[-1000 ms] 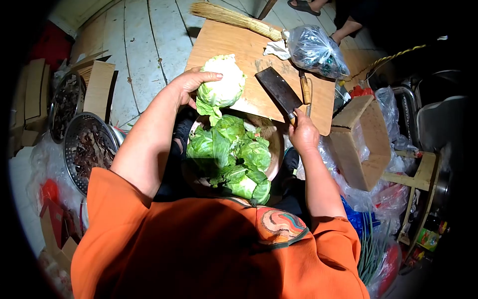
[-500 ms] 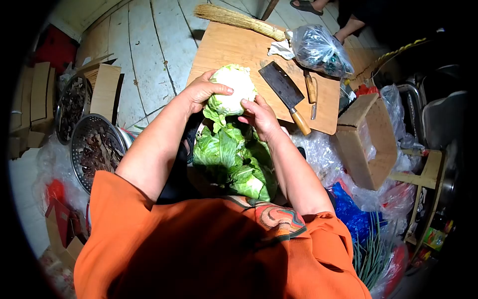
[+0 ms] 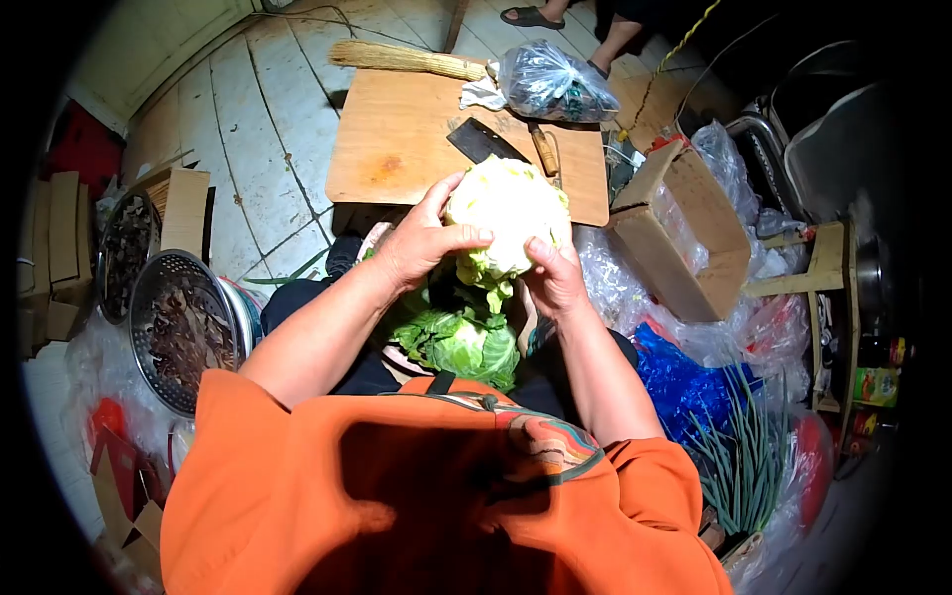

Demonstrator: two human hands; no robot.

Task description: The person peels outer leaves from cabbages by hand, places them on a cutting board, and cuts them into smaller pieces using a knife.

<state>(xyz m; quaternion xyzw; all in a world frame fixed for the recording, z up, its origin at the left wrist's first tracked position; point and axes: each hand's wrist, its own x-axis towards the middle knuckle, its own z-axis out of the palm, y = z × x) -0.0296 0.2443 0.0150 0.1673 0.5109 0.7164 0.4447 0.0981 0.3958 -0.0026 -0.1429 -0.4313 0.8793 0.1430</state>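
Note:
A pale, trimmed cabbage [image 3: 511, 213] is held up between both of my hands, brightly lit. My left hand [image 3: 424, 238] wraps round its left side with the thumb across the front. On the lower right, my right hand [image 3: 555, 278] grips it with the thumb pressed to its surface. Below it, in my lap area, lie green cabbage leaves [image 3: 461, 342], partly hidden by the held cabbage and my hands. Just beyond, a cleaver [image 3: 481, 140] rests on the low wooden table [image 3: 372, 129]; its handle is hidden behind the cabbage.
A straw brush [image 3: 407, 59], a filled plastic bag [image 3: 555, 84] and a wooden-handled knife [image 3: 542, 149] lie on the table. To the left stands a colander [image 3: 183, 332] of dark dried pieces. At right are a cardboard box [image 3: 679, 228] and green onions [image 3: 744, 451]. Someone's foot [image 3: 535, 17] shows beyond.
The cabbage and both hands have come nearer to my body and slightly right in view, now covering the cleaver's handle. My view has shifted, so the table appears further left.

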